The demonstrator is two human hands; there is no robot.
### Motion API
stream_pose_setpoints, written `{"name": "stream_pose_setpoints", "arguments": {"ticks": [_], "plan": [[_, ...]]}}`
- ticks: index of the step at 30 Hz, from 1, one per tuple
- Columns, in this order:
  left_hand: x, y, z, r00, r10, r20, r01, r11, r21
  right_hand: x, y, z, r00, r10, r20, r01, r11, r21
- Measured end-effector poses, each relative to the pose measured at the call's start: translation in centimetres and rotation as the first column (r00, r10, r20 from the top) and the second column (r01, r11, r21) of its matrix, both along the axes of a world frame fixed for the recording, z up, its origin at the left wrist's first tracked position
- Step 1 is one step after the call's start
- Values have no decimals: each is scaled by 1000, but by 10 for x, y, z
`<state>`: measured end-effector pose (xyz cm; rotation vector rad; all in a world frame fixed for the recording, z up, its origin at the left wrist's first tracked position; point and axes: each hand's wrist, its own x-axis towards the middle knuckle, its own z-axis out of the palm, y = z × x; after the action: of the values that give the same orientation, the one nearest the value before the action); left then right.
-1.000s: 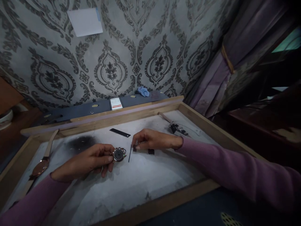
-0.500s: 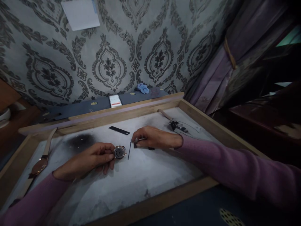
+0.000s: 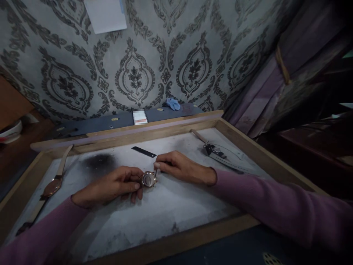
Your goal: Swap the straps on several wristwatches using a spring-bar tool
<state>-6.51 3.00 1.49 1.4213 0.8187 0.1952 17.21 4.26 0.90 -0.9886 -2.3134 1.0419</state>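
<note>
Beyond the two hands, a flat black bar lies aslant, its right end just beside the right fingertips. A strapped watch stretches along the left side, partly behind the left sleeve; at the far right sit a pale strap and a cluster of dark and metal pieces.

The left hand comes in from the near left, its grip closed on a round watch case near the middle. The right hand reaches in from the right, palm down, its grip pinched narrow on a thin dark strip beside the case; whether they touch I cannot tell.

All this is within a pale-floored wooden tray on a dark table. On the far side lies a blue cloth, before patterned wallpaper; a purple curtain hangs right.
</note>
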Motion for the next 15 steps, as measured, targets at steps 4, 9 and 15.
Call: {"name": "stream_pose_setpoints", "arguments": {"ticks": [4,9,15], "plan": [[5,-1,3,1000,-25,-17,25,999,45,-10,-11,-4,989,99,-112,-114,983,-142],[10,-5,4,996,-66,-52,72,991,111,-12,-13,-7,970,134,-205,-201,915,-350],[12,-11,7,987,-3,-160,51,953,299,-12,-16,1,991,105,-80,-119,974,-194]]}}
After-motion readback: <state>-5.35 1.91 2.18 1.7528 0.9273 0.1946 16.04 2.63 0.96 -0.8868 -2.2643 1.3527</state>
